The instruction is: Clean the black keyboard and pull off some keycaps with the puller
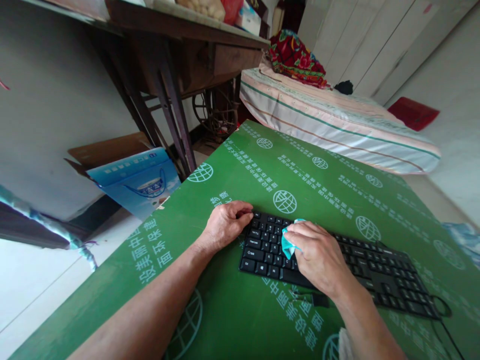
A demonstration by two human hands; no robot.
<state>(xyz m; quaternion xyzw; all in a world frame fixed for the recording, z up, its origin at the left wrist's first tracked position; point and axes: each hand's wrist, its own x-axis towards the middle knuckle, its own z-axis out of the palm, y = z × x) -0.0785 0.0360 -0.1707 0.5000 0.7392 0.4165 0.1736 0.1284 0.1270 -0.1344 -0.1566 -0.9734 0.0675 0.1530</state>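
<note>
A black keyboard (258, 252) lies flat on a green table (225, 320) printed with pale characters and globe marks. At its top left corner, my left hand (228, 224) is closed, thumb and fingers pinching the edge. My right hand (318, 255) presses a small turquoise cloth (288, 244) onto the keys left of the middle. That hand and its wrist hide part of the keyboard's centre. A black cable (448, 335) runs off near the right end, and a dark plug-like piece (319, 299) rests beside the front edge.
A wooden desk (187, 25) with things on top stands beyond the table at the left. Below it is a blue cardboard box (137, 177) on the floor. A bed (337, 120) with a red flowered blanket (296, 60) adjoins the far end.
</note>
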